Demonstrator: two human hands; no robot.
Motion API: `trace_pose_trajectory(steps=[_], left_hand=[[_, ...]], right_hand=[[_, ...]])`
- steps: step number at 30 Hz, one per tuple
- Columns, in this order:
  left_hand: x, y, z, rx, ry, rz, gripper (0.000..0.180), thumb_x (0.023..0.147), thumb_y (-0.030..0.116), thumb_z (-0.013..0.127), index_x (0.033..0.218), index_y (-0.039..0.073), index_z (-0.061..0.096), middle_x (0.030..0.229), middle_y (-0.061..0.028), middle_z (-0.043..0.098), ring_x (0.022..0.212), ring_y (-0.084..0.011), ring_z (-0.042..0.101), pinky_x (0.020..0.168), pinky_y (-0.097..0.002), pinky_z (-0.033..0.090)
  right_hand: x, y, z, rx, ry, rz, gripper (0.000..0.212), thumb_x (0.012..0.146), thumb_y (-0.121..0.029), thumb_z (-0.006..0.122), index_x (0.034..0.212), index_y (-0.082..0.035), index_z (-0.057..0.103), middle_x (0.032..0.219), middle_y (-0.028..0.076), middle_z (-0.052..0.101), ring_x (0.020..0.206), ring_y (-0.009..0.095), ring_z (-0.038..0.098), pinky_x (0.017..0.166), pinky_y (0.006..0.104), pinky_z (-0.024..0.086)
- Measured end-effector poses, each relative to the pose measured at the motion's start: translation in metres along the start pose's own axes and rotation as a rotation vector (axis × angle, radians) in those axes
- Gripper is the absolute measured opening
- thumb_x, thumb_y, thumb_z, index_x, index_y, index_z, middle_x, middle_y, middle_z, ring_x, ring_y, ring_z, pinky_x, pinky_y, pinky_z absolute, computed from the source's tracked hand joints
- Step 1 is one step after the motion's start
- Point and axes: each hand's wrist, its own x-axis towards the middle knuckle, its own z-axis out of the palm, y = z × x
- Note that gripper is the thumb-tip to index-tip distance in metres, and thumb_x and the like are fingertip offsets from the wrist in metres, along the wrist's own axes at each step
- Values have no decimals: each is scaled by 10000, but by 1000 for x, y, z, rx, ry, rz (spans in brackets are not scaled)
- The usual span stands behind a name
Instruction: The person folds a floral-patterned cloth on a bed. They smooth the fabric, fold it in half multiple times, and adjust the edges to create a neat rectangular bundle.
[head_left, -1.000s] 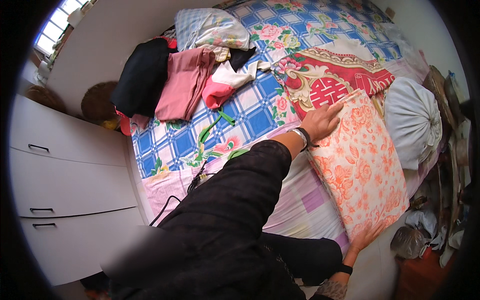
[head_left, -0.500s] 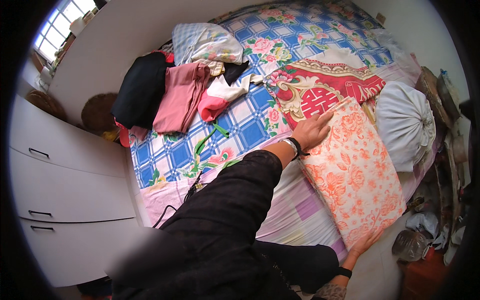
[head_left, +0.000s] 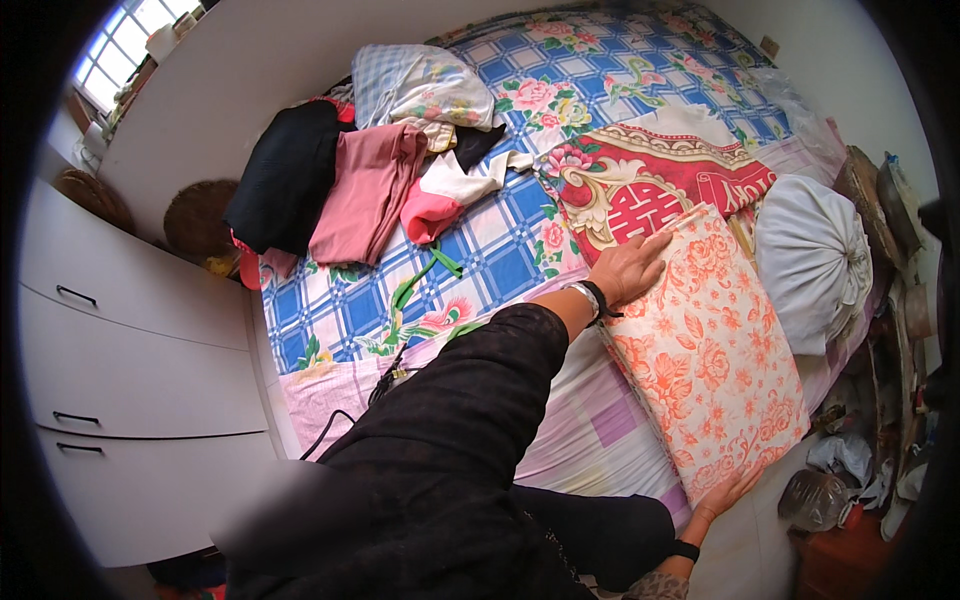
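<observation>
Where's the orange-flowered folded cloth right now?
In the head view, the folded cloth is right of centre, between the left hand and right hand, just left of the white gathered bundle.

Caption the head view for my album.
Left hand and right hand on a folded floral cloth at the bed's edge, clothes piled beyond.
</observation>
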Motion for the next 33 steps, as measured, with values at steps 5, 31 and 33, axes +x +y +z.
trace_pose_trajectory(steps=[5, 31, 33], left_hand=[[0, 3, -3, 8, -44, -21, 547, 963, 353, 443, 1468, 151, 390, 1118, -191, 587, 995, -383, 607, 858, -469, 506], [0, 8, -7, 17, -57, -25, 553, 962, 361, 446, 1478, 171, 381, 1121, -202, 580, 987, -399, 600, 852, -485, 496], [1, 6, -6, -1, -51, -7, 560, 961, 362, 451, 1482, 169, 380, 1116, -203, 577, 984, -399, 597, 861, -490, 488]], right_hand=[[0, 3, 0, 19, 1, -7, 571, 1047, -372, 363, 1490, -11, 369, 1534, 245, 319, 1429, 370, 295, 1183, 453, 213], [1, -9, -9, 87, -28, 40, 562, 1034, -370, 397, 1474, -21, 403, 1539, 222, 323, 1427, 366, 299, 1175, 464, 219], [2, -16, -12, 105, -47, 38, 566, 1036, -373, 393, 1478, -19, 395, 1546, 221, 316, 1430, 366, 293, 1178, 465, 212]])
